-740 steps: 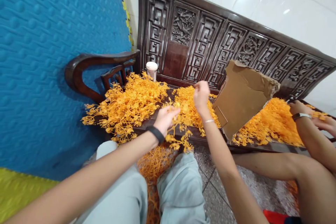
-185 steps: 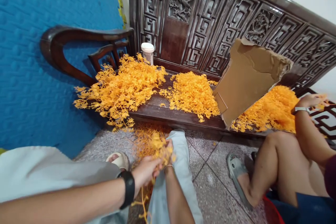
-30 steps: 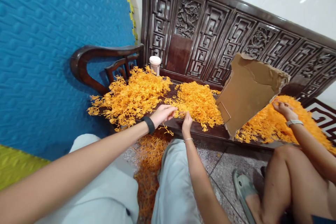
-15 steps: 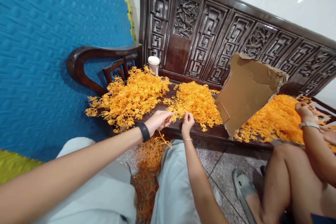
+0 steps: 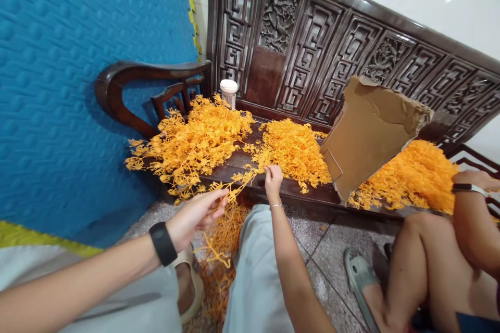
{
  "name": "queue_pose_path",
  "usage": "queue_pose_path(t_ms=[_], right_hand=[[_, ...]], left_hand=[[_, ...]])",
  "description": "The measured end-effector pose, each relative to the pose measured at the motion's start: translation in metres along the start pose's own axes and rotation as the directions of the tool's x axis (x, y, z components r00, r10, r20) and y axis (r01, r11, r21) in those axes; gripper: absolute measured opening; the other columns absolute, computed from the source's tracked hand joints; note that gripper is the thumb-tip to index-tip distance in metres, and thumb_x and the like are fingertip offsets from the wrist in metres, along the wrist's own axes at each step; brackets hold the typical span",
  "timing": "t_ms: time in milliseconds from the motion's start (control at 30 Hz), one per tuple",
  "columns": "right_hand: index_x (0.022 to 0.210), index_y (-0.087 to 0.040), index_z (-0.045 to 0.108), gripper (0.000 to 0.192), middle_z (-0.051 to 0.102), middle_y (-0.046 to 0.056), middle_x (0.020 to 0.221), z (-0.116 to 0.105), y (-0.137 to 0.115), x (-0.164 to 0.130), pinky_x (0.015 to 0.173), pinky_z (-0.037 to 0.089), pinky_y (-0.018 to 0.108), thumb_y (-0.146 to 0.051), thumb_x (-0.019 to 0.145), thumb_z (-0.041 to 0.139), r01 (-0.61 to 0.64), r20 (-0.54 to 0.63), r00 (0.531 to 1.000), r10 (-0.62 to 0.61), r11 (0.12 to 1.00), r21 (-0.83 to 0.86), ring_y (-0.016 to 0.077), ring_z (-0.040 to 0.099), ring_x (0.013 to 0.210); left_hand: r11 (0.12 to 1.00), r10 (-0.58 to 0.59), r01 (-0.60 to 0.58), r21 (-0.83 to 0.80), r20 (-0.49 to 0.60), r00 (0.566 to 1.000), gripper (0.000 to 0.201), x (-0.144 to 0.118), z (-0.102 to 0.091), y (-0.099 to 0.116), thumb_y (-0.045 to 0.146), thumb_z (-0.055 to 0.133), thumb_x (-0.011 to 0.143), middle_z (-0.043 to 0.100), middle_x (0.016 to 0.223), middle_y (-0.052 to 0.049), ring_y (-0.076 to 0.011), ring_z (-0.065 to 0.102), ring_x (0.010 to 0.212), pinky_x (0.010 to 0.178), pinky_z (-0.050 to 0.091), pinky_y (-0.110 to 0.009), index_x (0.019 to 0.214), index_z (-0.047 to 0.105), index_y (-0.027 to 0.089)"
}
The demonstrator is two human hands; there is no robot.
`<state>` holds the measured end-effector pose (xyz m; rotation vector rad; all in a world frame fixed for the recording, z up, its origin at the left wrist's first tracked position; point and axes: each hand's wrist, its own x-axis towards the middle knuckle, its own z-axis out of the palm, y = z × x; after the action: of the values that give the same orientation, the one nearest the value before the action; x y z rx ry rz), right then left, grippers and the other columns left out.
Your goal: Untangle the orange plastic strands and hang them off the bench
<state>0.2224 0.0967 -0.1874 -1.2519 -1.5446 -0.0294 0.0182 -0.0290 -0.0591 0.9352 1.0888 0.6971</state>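
My left hand (image 5: 205, 210) is closed on an orange plastic sprig (image 5: 239, 186) with thin branching stems. One end of the sprig reaches up to the right, and a bare stem (image 5: 214, 252) dangles below the hand. At the sprig's far end, the fingers of my right hand (image 5: 273, 179) are pinched together; the exact point of grip is partly hidden. To the left lies a loose heap of branching orange sprigs (image 5: 203, 138). Just beyond my right hand is a denser pile of small orange pieces (image 5: 299, 151).
Both heaps rest on a dark carved wooden bench (image 5: 308, 199). A cardboard sheet (image 5: 367, 135) leans there, with another orange pile (image 5: 417, 171) beyond it and a co-worker's hand (image 5: 474, 179) nearby. A white-lidded tub (image 5: 228, 92) stands behind. Orange stems (image 5: 219, 291) lie between my legs.
My left hand has drawn back left and toward me, so the sprig now stretches between both hands. My right hand has shifted slightly left. The co-worker's hand has moved right.
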Motion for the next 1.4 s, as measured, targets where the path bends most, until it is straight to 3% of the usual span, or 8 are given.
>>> queue_pose_path(t_ms=[300, 433, 567, 633, 800, 967, 1133, 1400], right_hand=[[0.067, -0.017, 0.055, 0.024, 0.052, 0.001, 0.069, -0.002, -0.012, -0.001, 0.071, 0.030, 0.026, -0.029, 0.083, 0.041, 0.124, 0.193, 0.976, -0.104, 0.988, -0.093, 0.0125, 0.043, 0.072], [0.064, -0.016, 0.054, 0.027, 0.049, 0.001, 0.066, -0.001, -0.009, -0.002, 0.071, 0.029, 0.026, -0.030, 0.082, 0.041, 0.074, 0.127, 0.990, -0.058, 0.990, -0.124, 0.0124, 0.042, 0.070], [0.063, -0.015, 0.055, 0.038, 0.046, 0.002, 0.062, 0.002, 0.001, 0.000, 0.065, 0.031, 0.026, -0.033, 0.086, 0.031, -0.189, -0.154, 0.974, 0.165, 0.969, -0.159, 0.0132, 0.040, 0.063], [0.073, -0.014, 0.059, 0.037, 0.049, 0.004, 0.066, 0.004, 0.004, 0.001, 0.066, 0.032, 0.027, -0.034, 0.086, 0.030, -0.238, -0.214, 0.956, 0.202, 0.959, -0.156, 0.0143, 0.042, 0.066], [0.099, -0.015, 0.057, 0.035, 0.052, 0.006, 0.079, 0.005, 0.001, 0.003, 0.073, 0.034, 0.028, -0.040, 0.082, 0.038, -0.189, -0.158, 0.974, 0.163, 0.969, -0.162, 0.0159, 0.045, 0.078], [0.089, -0.014, 0.060, 0.037, 0.053, 0.006, 0.076, 0.003, 0.000, 0.001, 0.072, 0.034, 0.027, -0.036, 0.086, 0.031, -0.210, -0.143, 0.971, 0.191, 0.970, -0.127, 0.0149, 0.045, 0.075], [0.086, -0.013, 0.061, 0.036, 0.054, 0.007, 0.075, 0.002, 0.000, 0.001, 0.071, 0.035, 0.028, -0.035, 0.084, 0.033, -0.222, -0.177, 0.962, 0.207, 0.972, -0.071, 0.0155, 0.047, 0.074], [0.087, -0.013, 0.058, 0.028, 0.052, 0.006, 0.077, 0.001, -0.001, 0.001, 0.066, 0.036, 0.026, -0.035, 0.080, 0.042, -0.266, -0.194, 0.946, 0.258, 0.964, -0.014, 0.0127, 0.043, 0.065]], left_hand=[[1.000, -0.007, 0.008, 0.018, -0.075, 0.997, 0.032, -0.007, -0.016, -0.008, 0.045, 0.048, 0.070, 0.031, 0.041, 0.009, -0.0024, 0.010, 0.034, 0.037, 0.006, -0.020, 0.056, 0.040, 0.017], [1.000, -0.024, 0.024, 0.003, -0.064, 0.998, 0.030, -0.002, -0.010, -0.006, 0.045, 0.049, 0.069, 0.030, 0.040, 0.010, -0.0028, 0.010, 0.034, 0.037, 0.006, -0.019, 0.058, 0.042, 0.018], [0.994, -0.107, 0.108, 0.004, -0.109, 0.988, 0.035, -0.016, 0.010, 0.000, 0.048, 0.053, 0.062, 0.027, 0.038, 0.009, -0.0033, 0.013, 0.034, 0.036, 0.006, -0.019, 0.051, 0.039, 0.018], [0.994, -0.106, 0.106, -0.008, -0.098, 0.989, 0.035, -0.031, 0.019, 0.002, 0.049, 0.055, 0.059, 0.030, 0.040, 0.008, -0.0040, 0.019, 0.035, 0.037, 0.009, -0.018, 0.051, 0.041, 0.018], [0.996, -0.084, 0.081, -0.040, -0.064, 0.994, 0.040, -0.054, 0.023, 0.004, 0.054, 0.055, 0.054, 0.029, 0.039, 0.008, -0.0042, 0.021, 0.037, 0.039, 0.017, -0.018, 0.048, 0.039, 0.018], [0.995, -0.098, 0.095, -0.032, -0.144, 0.985, 0.039, -0.042, 0.006, -0.004, 0.052, 0.056, 0.056, 0.031, 0.042, 0.007, -0.0043, 0.023, 0.039, 0.039, 0.011, -0.017, 0.052, 0.039, 0.017], [1.000, -0.023, 0.024, 0.004, -0.165, 0.986, 0.038, -0.027, -0.013, -0.007, 0.048, 0.052, 0.066, 0.030, 0.041, 0.007, -0.0044, 0.020, 0.036, 0.037, 0.008, -0.019, 0.050, 0.036, 0.017], [0.989, 0.134, -0.142, -0.043, -0.150, 0.980, 0.031, -0.007, -0.019, 0.028, 0.039, 0.044, 0.074, 0.029, 0.038, 0.008, -0.0036, 0.014, 0.032, 0.035, 0.010, -0.020, 0.051, 0.037, 0.017]])
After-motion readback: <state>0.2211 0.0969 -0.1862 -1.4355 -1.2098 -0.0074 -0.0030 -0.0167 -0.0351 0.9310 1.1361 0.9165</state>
